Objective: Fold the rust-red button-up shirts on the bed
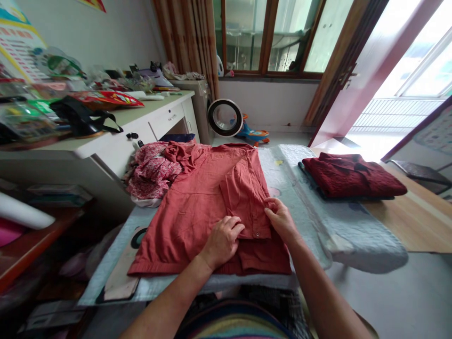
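Note:
A brick-red long-sleeved shirt [197, 197] lies spread over a padded, pale blue cloth-covered board [293, 169]. One of its sleeves is folded inward over the body, with a buttoned cuff near the front. My left hand [222, 240] rests on the shirt with curled fingers closed at the sleeve's left edge; its thumb is hidden. At the shirt's right edge, my right hand [280, 219] pinches the cloth of the folded sleeve between thumb and fingers.
A crumpled floral garment [155, 172] lies at the board's left. Folded dark red clothing [353, 176] is stacked at the right. A phone-like flat object [123, 273] sits by the front left corner. Behind stand a cluttered white desk [169, 115] and an open washer door [226, 117].

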The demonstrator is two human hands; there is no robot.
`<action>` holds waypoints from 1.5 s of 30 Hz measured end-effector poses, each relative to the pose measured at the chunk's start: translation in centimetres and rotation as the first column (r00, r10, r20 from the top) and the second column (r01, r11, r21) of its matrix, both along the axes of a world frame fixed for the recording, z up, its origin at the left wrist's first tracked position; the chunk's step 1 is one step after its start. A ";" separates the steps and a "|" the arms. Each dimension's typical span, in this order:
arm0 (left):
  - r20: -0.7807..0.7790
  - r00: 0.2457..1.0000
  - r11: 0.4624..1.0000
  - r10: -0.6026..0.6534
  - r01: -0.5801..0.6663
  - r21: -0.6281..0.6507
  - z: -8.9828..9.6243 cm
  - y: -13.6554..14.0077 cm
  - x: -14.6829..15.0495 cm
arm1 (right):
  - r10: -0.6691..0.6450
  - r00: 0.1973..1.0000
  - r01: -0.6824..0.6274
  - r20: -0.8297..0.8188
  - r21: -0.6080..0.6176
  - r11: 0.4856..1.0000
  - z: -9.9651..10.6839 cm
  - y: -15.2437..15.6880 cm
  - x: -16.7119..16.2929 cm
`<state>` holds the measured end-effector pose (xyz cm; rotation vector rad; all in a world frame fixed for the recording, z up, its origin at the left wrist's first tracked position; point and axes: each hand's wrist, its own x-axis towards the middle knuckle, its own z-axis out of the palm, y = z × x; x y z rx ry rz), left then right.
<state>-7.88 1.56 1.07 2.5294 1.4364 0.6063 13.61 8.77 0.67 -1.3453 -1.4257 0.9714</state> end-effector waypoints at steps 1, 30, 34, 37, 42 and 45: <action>-0.004 1.000 1.000 -0.006 0.006 -0.002 0.2 -0.1 0.1 | -0.008 1.000 0.008 0.001 0.010 1.000 0.0 -0.2 0.0; 0.042 0.985 0.986 -0.166 0.167 -0.010 1.4 -1.3 0.9 | -0.040 0.934 0.015 0.356 0.073 0.997 -0.7 -3.0 3.0; 0.034 0.977 0.975 -0.210 0.212 -0.075 1.5 -1.4 1.1 | -0.053 0.918 0.024 0.393 0.080 0.997 -0.8 -3.4 3.2; 0.068 0.975 0.965 -0.209 0.217 -0.150 1.8 -1.2 1.3 | -0.015 0.879 -0.012 0.476 0.053 0.999 -1.3 -3.7 3.5; 0.163 0.981 0.988 -0.108 0.124 -0.090 2.3 0.5 1.8 | -0.050 0.794 -0.002 0.606 0.085 0.996 -0.9 -3.4 3.5; 0.095 0.993 0.995 -0.073 0.078 -0.054 1.7 1.5 2.2 | -0.130 0.778 -0.025 0.615 0.237 0.971 -0.1 -2.6 2.8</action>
